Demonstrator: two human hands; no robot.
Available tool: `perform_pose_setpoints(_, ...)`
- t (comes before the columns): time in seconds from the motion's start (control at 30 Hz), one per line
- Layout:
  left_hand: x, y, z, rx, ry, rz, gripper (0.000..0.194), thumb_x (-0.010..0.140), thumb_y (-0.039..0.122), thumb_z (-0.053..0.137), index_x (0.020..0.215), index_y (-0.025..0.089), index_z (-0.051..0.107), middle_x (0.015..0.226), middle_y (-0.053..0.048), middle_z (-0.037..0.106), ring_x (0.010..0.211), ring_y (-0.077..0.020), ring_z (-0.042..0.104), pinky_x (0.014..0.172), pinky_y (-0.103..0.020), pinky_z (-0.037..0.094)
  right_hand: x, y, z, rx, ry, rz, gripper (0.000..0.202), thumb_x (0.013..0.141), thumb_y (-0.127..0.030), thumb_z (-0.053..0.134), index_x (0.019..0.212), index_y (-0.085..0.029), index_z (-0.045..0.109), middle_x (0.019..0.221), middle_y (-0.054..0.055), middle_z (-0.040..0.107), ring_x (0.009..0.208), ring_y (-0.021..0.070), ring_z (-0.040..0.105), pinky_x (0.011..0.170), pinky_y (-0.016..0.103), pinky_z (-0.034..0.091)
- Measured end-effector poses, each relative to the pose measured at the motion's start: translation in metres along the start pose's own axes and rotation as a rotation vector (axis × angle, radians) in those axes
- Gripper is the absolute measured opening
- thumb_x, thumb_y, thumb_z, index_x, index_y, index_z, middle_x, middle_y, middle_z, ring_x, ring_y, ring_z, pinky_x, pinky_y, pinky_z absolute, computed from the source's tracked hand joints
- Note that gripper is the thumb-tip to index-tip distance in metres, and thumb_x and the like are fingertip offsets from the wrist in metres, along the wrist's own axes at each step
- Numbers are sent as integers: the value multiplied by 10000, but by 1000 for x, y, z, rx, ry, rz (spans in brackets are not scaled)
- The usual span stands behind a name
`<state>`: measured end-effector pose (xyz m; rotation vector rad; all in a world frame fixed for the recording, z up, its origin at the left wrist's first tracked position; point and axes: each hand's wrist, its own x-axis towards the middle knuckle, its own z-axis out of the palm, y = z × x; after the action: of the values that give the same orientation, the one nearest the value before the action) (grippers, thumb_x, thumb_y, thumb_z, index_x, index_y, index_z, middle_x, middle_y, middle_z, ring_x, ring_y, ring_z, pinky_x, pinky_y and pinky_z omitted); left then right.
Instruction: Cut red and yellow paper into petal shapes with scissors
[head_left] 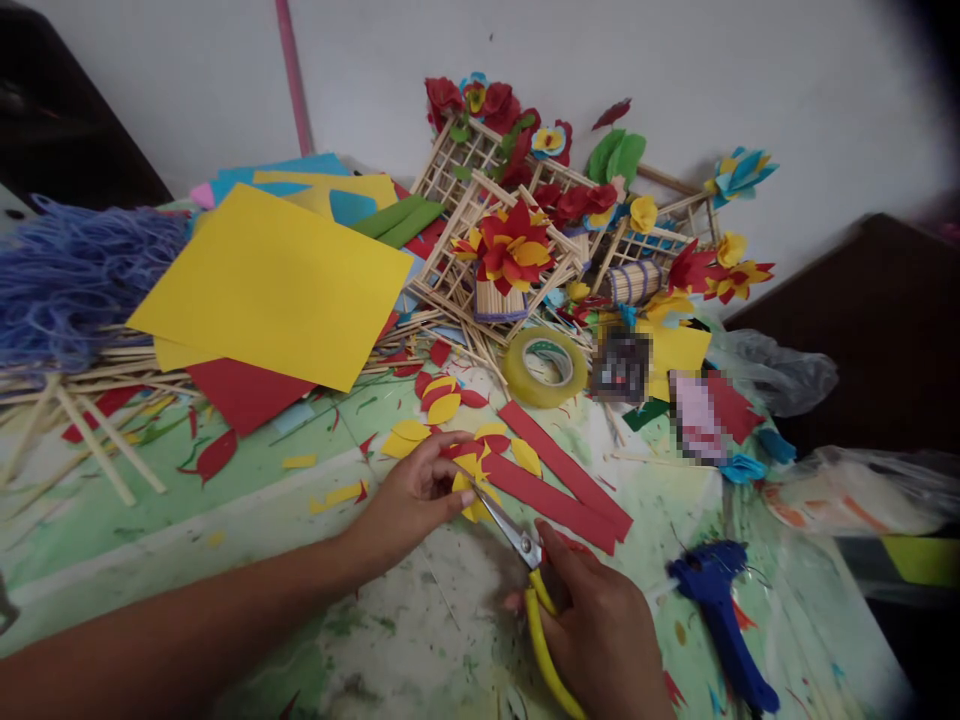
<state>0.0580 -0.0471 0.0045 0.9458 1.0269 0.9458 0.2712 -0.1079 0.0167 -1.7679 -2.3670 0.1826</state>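
My left hand pinches a small piece of yellow paper between thumb and fingers. In my right hand is a pair of scissors with yellow handles. The tips of its blades reach the yellow paper beside my left thumb. Just beyond lie two red paper strips, partly overlapping. Yellow and red petal-shaped cutouts are scattered behind my left hand.
A yellow sheet lies over other coloured paper at left, near tangled purple cord. Stick frames with paper flowers lean against the wall. Clear tape stands behind the strips; a blue glue gun lies at right.
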Motion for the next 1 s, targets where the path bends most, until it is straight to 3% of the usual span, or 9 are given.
perform_pose_setpoints(0.2, 0, 0, 0, 2, -13, 39, 553, 733, 282, 663, 1221, 190, 418, 758, 15, 575, 705, -115, 500, 615, -225, 371, -2, 0, 1, -5, 18, -14, 546, 723, -451, 660, 1178, -157, 590, 847, 52, 718, 688, 180, 665, 550, 246, 495)
perform_pose_setpoints(0.43, 1, 1, -2, 52, -25, 72, 593, 731, 282, 653, 1254, 173, 396, 707, 32, 560, 628, -102, 459, 581, -225, 345, 0, -1, -2, -15, 5, 10, 502, 753, -447, 613, 1174, -174, 593, 831, 52, 718, 688, 184, 665, 559, 252, 473)
perform_pose_setpoints(0.67, 0, -3, -3, 112, -89, 78, 747, 695, 210, 656, 1350, 166, 300, 722, 40, 550, 646, -105, 472, 605, -238, 365, 1, -4, -4, -14, -51, 60, 560, 705, -457, 668, 1191, -190, 590, 893, 55, 711, 755, 214, 661, 626, 292, 484)
perform_pose_setpoints(1.0, 3, -4, -3, 98, -87, 75, 757, 698, 222, 662, 1361, 170, 300, 711, 40, 547, 641, -103, 480, 599, -233, 371, -1, -3, -5, -47, 6, 12, 475, 752, -410, 598, 1165, -176, 610, 859, 57, 721, 749, 208, 668, 608, 277, 485)
